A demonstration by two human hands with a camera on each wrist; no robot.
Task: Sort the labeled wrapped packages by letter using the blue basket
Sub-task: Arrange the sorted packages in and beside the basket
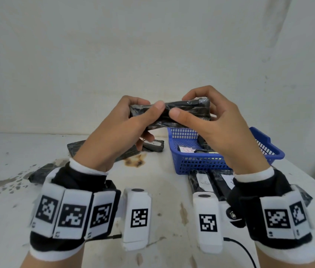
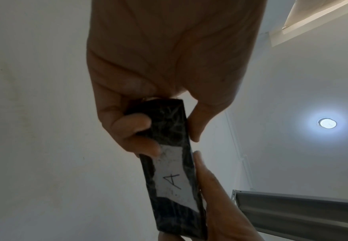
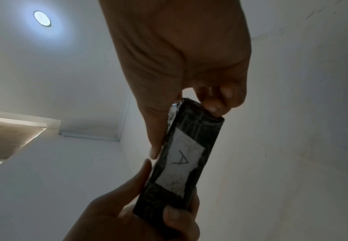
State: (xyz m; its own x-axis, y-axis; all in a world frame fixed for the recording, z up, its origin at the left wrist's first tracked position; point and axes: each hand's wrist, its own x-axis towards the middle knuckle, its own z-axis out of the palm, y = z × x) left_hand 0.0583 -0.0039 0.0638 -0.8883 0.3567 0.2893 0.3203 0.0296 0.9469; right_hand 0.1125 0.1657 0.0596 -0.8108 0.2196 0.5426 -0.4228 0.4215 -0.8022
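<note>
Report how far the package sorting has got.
Done: some packages already lie in the blue basket.
In hand: the left hand and right hand grip a black package whose label reads A.
Left: several packages lie loose on the table.

Stained white table point(image 1: 37, 190), pale wall point(image 1: 152, 45), lit ceiling lamp point(image 2: 327, 122), grey metal shelf point(image 2: 297, 210).

**A bare back room used as a sorting spot**

We see a plain, utilitarian room, more storeroom than home. The white table point(image 1: 37, 151) is chipped and stained (a rusty burn mark sits near its middle), and it stands against an unpainted-looking white wall point(image 1: 152, 45). Overhead we find a single round ceiling light point(image 2: 327, 123), and the edge of a grey metal shelf point(image 2: 292, 210) beside it.
</note>
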